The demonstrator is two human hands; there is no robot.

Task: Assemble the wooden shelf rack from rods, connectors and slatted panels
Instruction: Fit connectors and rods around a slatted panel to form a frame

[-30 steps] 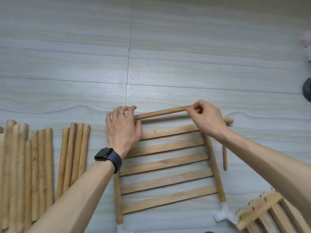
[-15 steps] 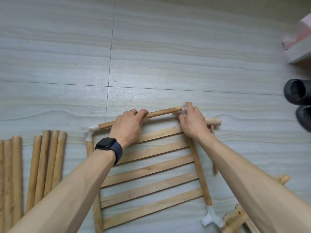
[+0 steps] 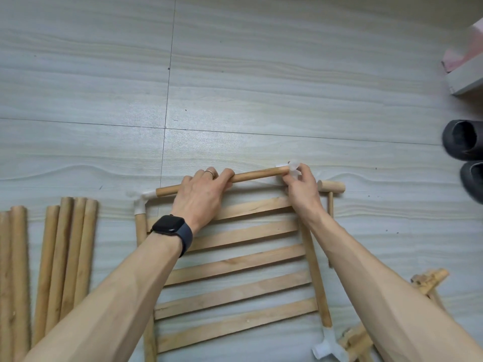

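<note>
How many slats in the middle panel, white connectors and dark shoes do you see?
Slats: 5
Connectors: 3 in view
Shoes: 2
Total: 10

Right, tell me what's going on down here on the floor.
A person is putting together a wooden frame on the floor. The left hand grips a rod across the top of a slatted panel lying flat, while the right hand pinches a white connector at the rod's right end. The rod's left end sits right by the corner connector; whether it is pushed in cannot be told. Spare rods lie to the left.
</note>
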